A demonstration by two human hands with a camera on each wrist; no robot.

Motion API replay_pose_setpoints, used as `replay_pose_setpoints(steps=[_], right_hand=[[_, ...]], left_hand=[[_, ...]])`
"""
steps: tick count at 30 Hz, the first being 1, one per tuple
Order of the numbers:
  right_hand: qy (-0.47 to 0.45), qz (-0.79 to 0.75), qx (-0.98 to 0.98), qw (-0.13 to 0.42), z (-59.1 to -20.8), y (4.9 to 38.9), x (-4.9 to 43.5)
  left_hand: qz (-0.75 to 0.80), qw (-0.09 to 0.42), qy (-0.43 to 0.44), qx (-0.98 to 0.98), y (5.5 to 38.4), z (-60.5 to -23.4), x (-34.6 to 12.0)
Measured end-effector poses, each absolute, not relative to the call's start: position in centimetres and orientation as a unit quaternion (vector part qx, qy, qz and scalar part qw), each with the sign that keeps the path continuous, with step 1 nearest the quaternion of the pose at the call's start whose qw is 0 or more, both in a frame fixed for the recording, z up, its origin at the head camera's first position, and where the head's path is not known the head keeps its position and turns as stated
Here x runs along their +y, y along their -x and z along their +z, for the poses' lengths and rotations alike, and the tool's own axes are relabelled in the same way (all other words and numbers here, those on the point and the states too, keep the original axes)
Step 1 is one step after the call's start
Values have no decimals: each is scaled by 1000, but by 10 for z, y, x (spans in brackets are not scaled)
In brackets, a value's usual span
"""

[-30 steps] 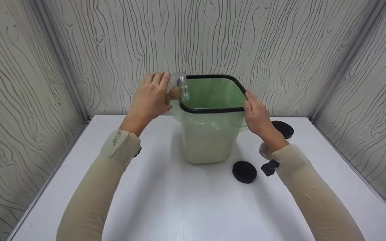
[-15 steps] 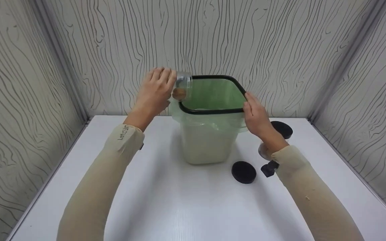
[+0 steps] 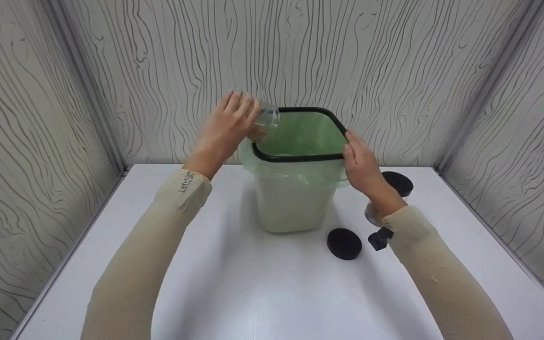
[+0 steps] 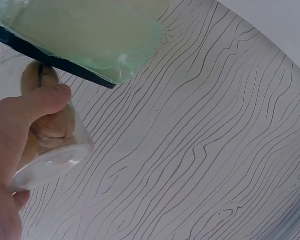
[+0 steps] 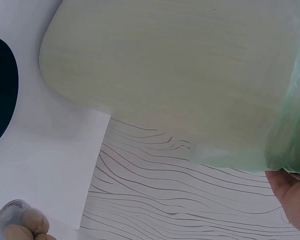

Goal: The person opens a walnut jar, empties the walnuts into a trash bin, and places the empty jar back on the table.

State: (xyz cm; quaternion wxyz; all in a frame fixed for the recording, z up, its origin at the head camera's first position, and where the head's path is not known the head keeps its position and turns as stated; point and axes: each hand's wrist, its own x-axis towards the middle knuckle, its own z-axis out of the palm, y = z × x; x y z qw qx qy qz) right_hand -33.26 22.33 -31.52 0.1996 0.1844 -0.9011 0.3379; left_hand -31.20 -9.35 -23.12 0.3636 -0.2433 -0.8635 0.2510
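Note:
My left hand (image 3: 229, 120) grips a clear jar (image 3: 270, 113), tilted with its mouth over the left edge of a pale bin (image 3: 293, 203). Brown walnuts (image 4: 54, 122) lie inside the jar, and the left wrist view has my thumb across its wall. A green bag (image 3: 314, 130) lines the bin, held around the top by a black rim (image 3: 300, 158). On the bin's right side my right hand (image 3: 364, 163) holds the rim, fingers over it and over the bag. The bin's floor is hidden.
A loose black lid (image 3: 344, 243) lies in front of the bin on the white table (image 3: 262, 288). Behind my right wrist is another jar with walnuts (image 5: 32, 222), partly hidden, near a second black lid (image 3: 397, 183). Patterned walls (image 3: 173, 56) enclose the table.
My left hand has moved right and slightly up, tipping the jar further over the bin's edge. The walnuts have shifted inside the jar. My right hand has stayed on the rim.

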Motion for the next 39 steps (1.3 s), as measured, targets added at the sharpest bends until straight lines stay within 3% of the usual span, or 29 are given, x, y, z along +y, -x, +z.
replay_pose_setpoints(steps=[12, 18, 24, 39], right_hand=[[-196, 342, -894, 214, -315, 333, 223], [-196, 342, -893, 217, -315, 333, 222], [-193, 341, -894, 218, -315, 334, 223], [-189, 342, -896, 210, -316, 335, 223]], left_hand=[[440, 392, 229, -775, 314, -228, -77], [408, 406, 232, -784, 315, -229, -79], [260, 386, 230, -855, 314, -231, -81], [231, 389, 217, -865, 311, -240, -83]])
